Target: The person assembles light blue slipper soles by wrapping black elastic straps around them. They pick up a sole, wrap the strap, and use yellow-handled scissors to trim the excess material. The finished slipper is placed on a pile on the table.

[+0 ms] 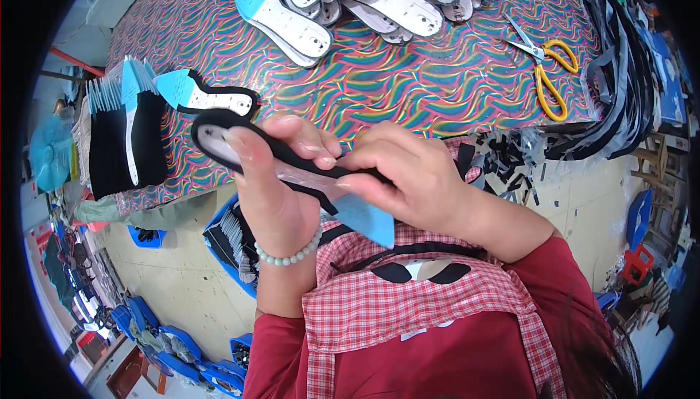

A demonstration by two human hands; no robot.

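Note:
A shoe insole [364, 220] with a pale upper side, a blue pointed toe and a black strip along its edge is held up before my chest. My left hand [281, 202], with a bead bracelet at the wrist, is closed around its heel half, thumb pressing on the pale face. My right hand [412, 173] is closed too, its thumb and fingers pinching the black edge strip near the middle of the insole. Part of the insole is hidden behind my fingers. Just beyond my left hand, another black-edged insole [219, 99] lies on the patterned table.
A heap of white insoles [401, 7] lies at the table's far side. At left stands a row of black-edged insoles [149, 144]. Yellow-handled scissors [552, 96] rest at right, beside hanging black strips [631, 71]. A blue bin [222, 235] sits below the table edge.

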